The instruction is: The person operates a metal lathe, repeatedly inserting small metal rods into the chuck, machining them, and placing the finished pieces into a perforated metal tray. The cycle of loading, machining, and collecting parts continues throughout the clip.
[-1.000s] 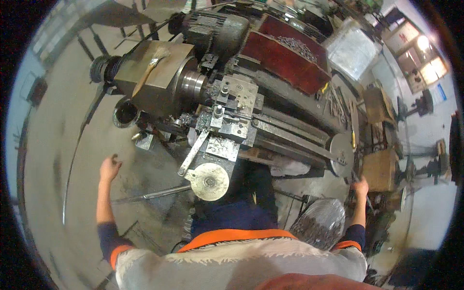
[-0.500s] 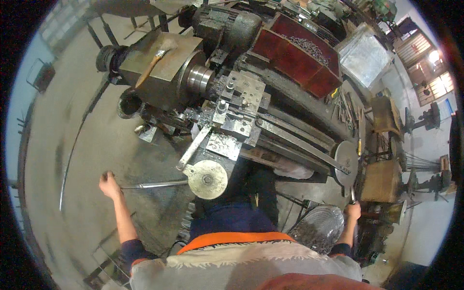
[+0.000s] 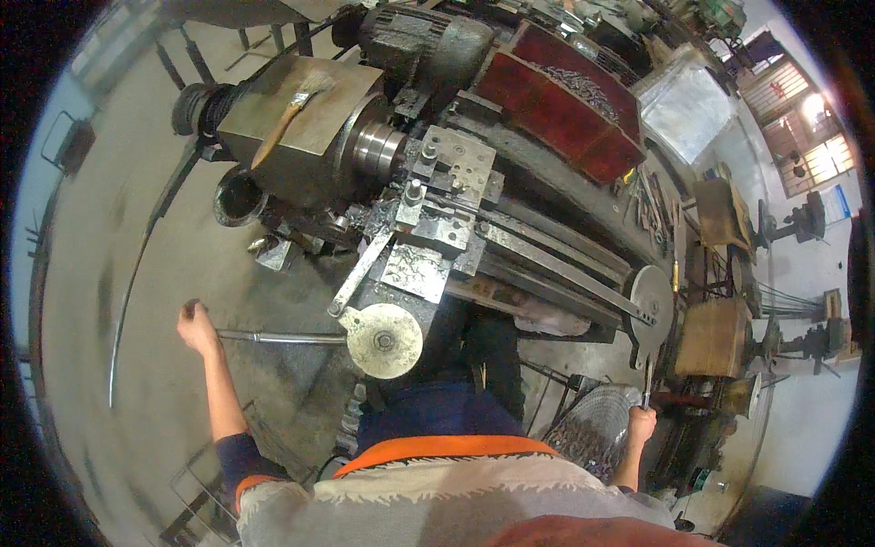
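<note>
- While you stand at the lathe (image 3: 510, 182), your left hand (image 3: 196, 326) is closed around the end of a long metal rod (image 3: 283, 338) that runs right to a round handwheel (image 3: 385, 340).
- Behind it, a brush (image 3: 292, 109) lies on the headstock.
- Your right hand (image 3: 642, 425) is clenched on a wrench (image 3: 647, 383) beside a wire basket (image 3: 592, 428).

Left hand (image 3: 196, 326) fist hides rod (image 3: 283, 338) end. Tool in right hand (image 3: 642, 425) too small to identify. Person's torso covers lathe (image 3: 474, 210) base. Far benches blurred.
</note>
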